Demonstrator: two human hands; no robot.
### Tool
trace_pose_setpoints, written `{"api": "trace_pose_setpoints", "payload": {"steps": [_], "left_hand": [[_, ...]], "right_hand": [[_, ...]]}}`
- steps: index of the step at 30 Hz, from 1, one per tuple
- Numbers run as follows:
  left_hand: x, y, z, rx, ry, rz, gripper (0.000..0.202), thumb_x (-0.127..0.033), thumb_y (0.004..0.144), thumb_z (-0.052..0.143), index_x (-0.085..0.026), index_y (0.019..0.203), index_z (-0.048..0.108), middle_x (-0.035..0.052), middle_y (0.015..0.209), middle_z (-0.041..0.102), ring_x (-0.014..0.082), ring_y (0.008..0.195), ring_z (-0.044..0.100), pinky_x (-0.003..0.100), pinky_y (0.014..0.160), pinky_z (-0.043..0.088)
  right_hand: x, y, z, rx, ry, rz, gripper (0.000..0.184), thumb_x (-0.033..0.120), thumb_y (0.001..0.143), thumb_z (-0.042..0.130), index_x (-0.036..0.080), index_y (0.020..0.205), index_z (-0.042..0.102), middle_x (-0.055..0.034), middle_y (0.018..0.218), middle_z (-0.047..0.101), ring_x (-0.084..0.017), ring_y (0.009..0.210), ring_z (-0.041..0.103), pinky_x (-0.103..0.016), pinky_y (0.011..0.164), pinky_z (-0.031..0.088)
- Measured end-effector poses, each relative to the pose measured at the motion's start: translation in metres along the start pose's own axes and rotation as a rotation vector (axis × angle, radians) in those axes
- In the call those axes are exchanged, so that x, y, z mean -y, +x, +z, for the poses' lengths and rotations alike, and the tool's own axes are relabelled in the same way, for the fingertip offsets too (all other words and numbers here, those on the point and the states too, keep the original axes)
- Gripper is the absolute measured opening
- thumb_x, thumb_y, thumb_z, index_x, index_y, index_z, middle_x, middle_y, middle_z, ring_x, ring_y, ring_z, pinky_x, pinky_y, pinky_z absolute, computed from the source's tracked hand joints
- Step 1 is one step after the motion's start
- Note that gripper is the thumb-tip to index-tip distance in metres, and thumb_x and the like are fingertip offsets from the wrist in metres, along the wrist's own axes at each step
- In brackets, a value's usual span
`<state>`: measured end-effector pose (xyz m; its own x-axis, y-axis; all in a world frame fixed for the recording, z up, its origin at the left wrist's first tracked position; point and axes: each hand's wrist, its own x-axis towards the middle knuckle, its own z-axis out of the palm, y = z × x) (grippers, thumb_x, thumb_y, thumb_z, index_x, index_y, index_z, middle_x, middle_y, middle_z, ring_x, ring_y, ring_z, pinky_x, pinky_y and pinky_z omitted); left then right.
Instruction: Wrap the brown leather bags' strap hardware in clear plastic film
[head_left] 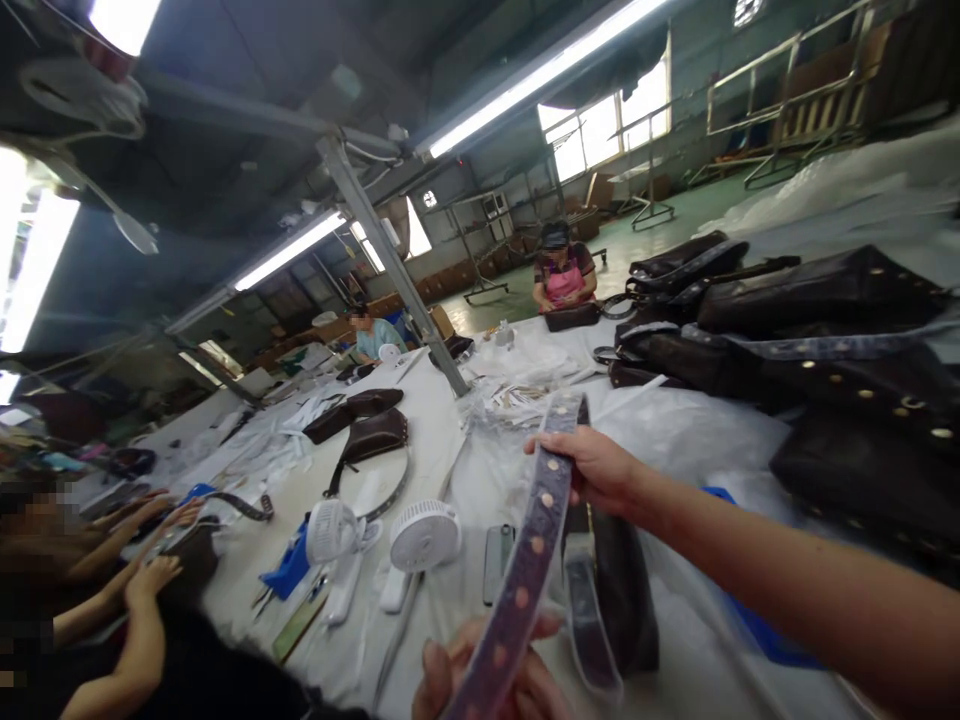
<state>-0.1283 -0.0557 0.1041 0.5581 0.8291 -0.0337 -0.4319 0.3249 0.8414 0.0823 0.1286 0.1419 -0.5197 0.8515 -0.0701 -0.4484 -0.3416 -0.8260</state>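
- Right grip (585,465) is grasping a studded strap (535,545) near its upper bend, right of frame centre.
- Left grip (526,676) is holding its lower stretch, bottom centre.
- Dark bag (628,590) is lying just right.
- White fan (425,535) is standing left, on the surface (431,422).

The right grip (596,465) pinched a studded strap (537,545) near its top; the left grip (536,682) lay beneath its lower part. The counter (442,435) bore two fans (424,535), a phone (495,565) and bags (626,590), with co-workers (566,285) around it.
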Motion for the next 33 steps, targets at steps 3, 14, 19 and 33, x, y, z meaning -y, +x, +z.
{"api": "trace_pose_setpoints", "payload": {"steps": [3, 14, 19, 33], "left_hand": [[-0.013, -0.003, 0.001, 0.073, 0.085, -0.128, 0.092, -0.066, 0.066, 0.074, -0.011, 0.137, 0.051, 0.0236, 0.098, 0.074, 0.0311, 0.082, 0.073, 0.034, 0.07, 0.051], [-0.018, 0.057, 0.017, -0.326, 0.376, -0.136, 0.031, -0.043, 0.088, 0.062, -0.012, 0.091, 0.064, 0.0087, 0.073, 0.072, 0.0194, 0.068, 0.069, 0.031, 0.065, 0.054], [-0.033, 0.097, 0.016, -0.598, 0.195, 0.141, 0.032, -0.04, 0.08, 0.072, -0.014, 0.094, 0.061, 0.0021, 0.071, 0.069, 0.0168, 0.067, 0.068, 0.03, 0.066, 0.056], [-0.025, 0.109, 0.034, -0.708, 0.146, 0.343, 0.026, -0.036, 0.082, 0.071, -0.014, 0.094, 0.061, -0.0013, 0.068, 0.065, 0.0132, 0.064, 0.065, 0.029, 0.068, 0.056]], "right_hand": [[0.008, 0.005, -0.014, -0.11, 0.028, -0.005, 0.015, 0.024, 0.08, 0.059, 0.011, 0.082, 0.068, 0.0022, 0.048, 0.054, -0.009, 0.036, 0.045, -0.02, 0.034, 0.041], [0.017, 0.007, -0.02, -0.036, 0.0, -0.031, 0.031, 0.045, 0.093, 0.054, 0.015, 0.093, 0.064, -0.0021, 0.069, 0.065, -0.014, 0.057, 0.06, -0.023, 0.051, 0.05], [-0.025, -0.026, -0.025, 0.204, -0.239, 0.068, 0.049, 0.058, 0.088, 0.058, 0.014, 0.106, 0.066, -0.0097, 0.103, 0.07, -0.017, 0.087, 0.065, -0.025, 0.069, 0.05], [-0.099, -0.088, -0.042, 0.116, -0.789, -0.015, 0.024, 0.038, 0.077, 0.068, 0.015, 0.071, 0.067, -0.0004, 0.065, 0.064, -0.013, 0.061, 0.056, -0.023, 0.058, 0.041]]}}
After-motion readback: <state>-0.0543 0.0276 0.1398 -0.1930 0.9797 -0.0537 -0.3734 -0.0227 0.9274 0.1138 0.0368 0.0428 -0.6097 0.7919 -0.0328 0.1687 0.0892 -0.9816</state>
